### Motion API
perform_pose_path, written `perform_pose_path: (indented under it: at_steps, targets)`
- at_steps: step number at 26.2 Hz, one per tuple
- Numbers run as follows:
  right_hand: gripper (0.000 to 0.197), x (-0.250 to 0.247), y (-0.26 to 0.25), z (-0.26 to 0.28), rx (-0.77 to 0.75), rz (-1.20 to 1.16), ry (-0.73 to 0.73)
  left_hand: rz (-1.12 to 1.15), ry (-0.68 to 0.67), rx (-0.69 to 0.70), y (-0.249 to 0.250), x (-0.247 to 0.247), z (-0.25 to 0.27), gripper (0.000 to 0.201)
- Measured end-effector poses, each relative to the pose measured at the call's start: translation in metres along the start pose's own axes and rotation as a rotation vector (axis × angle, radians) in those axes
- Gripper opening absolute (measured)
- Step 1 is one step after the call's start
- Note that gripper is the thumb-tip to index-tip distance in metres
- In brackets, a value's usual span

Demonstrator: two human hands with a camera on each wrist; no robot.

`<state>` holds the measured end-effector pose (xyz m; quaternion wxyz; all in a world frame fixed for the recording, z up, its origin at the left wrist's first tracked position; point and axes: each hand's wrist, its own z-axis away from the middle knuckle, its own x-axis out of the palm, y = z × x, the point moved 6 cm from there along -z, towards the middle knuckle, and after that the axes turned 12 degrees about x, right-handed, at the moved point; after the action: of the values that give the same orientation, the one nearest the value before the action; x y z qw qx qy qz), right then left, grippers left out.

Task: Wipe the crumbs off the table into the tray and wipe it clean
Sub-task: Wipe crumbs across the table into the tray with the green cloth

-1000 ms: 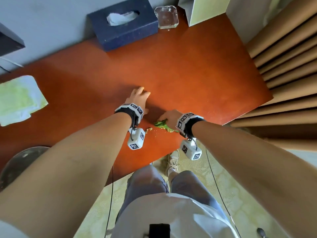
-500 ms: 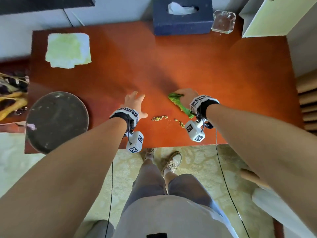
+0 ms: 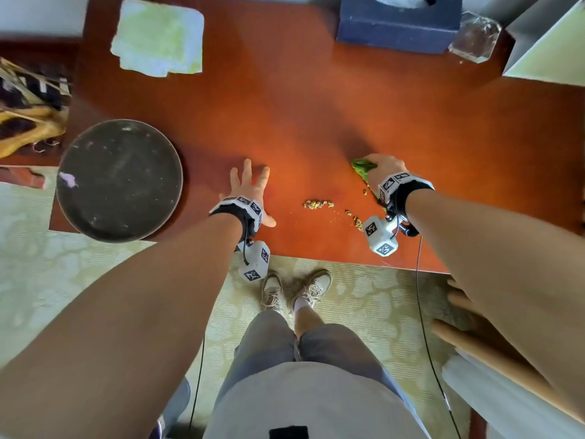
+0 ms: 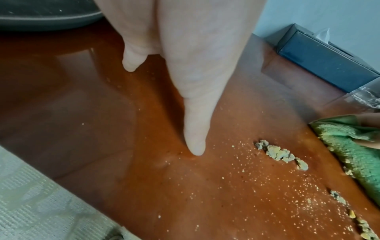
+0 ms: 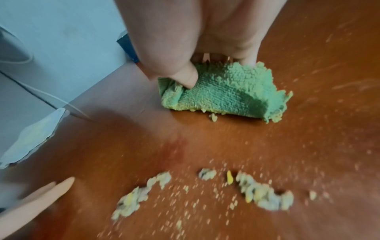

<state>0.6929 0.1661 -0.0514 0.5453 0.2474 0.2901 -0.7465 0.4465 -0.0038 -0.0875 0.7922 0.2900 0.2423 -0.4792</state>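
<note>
Yellowish crumbs (image 3: 318,204) (image 4: 281,153) (image 5: 261,193) lie in small heaps near the front edge of the red-brown table (image 3: 316,106). My right hand (image 3: 384,169) grips a folded green cloth (image 3: 364,167) (image 5: 222,94) (image 4: 355,155) and presses it on the table just behind the crumbs. My left hand (image 3: 248,188) (image 4: 193,73) lies flat on the table with fingers spread, left of the crumbs. A round dark tray (image 3: 120,180) (image 4: 47,14) sits at the table's front left corner, overhanging the edge.
A pale green-and-white cloth (image 3: 158,36) lies at the back left. A dark blue tissue box (image 3: 399,26) and a clear glass block (image 3: 474,36) stand at the back. Fine crumb dust is scattered over the table near the front edge (image 3: 348,261).
My right hand has slid the green cloth away from the crumbs toward the back right, leaving the heaps bare. My left hand has stayed flat. The head view has swung left.
</note>
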Motion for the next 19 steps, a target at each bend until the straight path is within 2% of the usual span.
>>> perform_pose_path:
  at_steps: [3, 5, 7, 9, 11, 15, 17, 19]
  targets:
    - [0.059, 0.032, -0.012, 0.015, -0.093, 0.06, -0.095, 0.0, -0.029, -0.001, 0.0, -0.003, -0.001, 0.135]
    - [0.051, 0.06, -0.026, 0.035, -0.238, 0.216, -0.16, -0.018, -0.051, 0.015, 0.0, -0.006, 0.001, 0.133]
    - [0.048, 0.074, -0.034, 0.047, -0.299, 0.376, -0.184, -0.05, -0.065, 0.033, -0.001, -0.013, 0.005, 0.129]
    - [0.046, 0.071, -0.044, 0.051, -0.312, 0.43, -0.172, -0.061, -0.065, 0.067, -0.004, -0.018, 0.008, 0.124]
    - [0.042, 0.063, -0.065, 0.053, -0.353, 0.404, -0.096, -0.051, -0.038, 0.074, -0.012, -0.016, 0.012, 0.122]
    - [0.048, 0.066, -0.118, 0.058, -0.484, 0.385, 0.013, -0.045, 0.01, 0.067, -0.025, 0.009, 0.017, 0.131]
    - [0.052, 0.082, -0.14, 0.064, -0.562, 0.463, -0.001, -0.07, 0.036, 0.087, -0.026, 0.015, 0.018, 0.137]
    - [0.054, 0.11, -0.159, 0.075, -0.637, 0.651, -0.077, -0.073, 0.055, 0.091, -0.031, 0.016, 0.017, 0.14]
